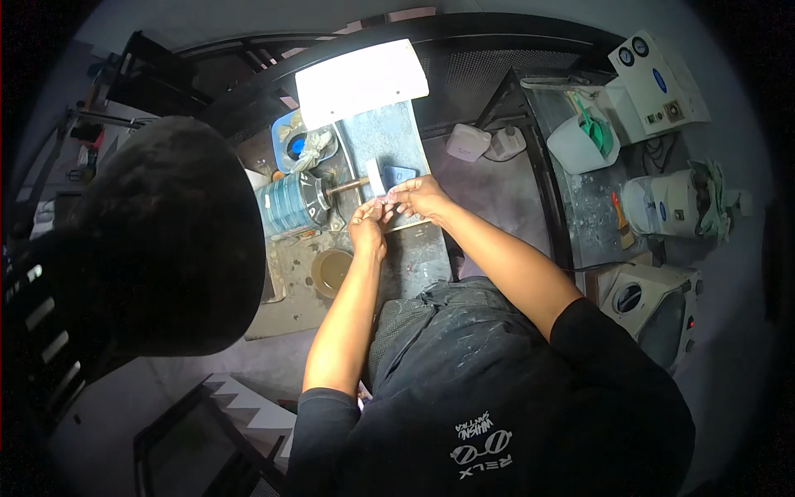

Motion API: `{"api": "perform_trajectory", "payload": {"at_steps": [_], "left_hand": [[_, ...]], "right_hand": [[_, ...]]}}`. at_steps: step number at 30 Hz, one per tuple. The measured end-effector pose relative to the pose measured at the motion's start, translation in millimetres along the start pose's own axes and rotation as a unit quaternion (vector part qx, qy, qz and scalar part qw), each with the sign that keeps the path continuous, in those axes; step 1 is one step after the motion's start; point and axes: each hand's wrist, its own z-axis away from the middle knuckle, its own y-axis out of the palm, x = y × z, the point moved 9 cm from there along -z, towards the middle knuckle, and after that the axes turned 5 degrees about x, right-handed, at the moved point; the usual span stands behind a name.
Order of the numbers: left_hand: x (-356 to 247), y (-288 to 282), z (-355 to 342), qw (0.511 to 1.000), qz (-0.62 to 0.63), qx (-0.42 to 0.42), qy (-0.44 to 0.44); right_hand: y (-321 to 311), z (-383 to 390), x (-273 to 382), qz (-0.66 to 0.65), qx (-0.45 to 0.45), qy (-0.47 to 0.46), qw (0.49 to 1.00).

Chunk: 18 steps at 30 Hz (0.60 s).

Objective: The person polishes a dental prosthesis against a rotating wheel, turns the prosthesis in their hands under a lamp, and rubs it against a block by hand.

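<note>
My left hand [367,229] and my right hand [421,197] meet at the front of a pale polishing wheel [374,176]. Between their fingertips they pinch a small pinkish piece [388,199], mostly covered by the fingers. It is close to the wheel's lower edge; whether the two touch I cannot tell. The wheel sits on a shaft [348,185] that runs out of a blue-green bench motor [286,205] on the left. Just behind my right hand lies a flat blue object [399,175] on the grey tray surface [373,132].
A bright white hood [362,83] stands over the tray. Left are a blue basin [282,132] with cloth and a brown bowl [332,272]. A large black lamp shade [178,240] fills the near left. On the right bench stand a white tub [581,149] and a brush [622,222].
</note>
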Motion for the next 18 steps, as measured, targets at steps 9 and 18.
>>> {"api": "perform_trajectory", "payload": {"at_steps": [9, 18], "left_hand": [[-8, -17, -25, 0.993, -0.057, -0.103, -0.001], [-22, -12, -28, 0.993, -0.101, -0.068, 0.004]], "right_hand": [[3, -17, -13, -0.095, -0.044, 0.059, 0.993], [10, -20, -32, -0.154, -0.029, 0.098, 0.983]]}}
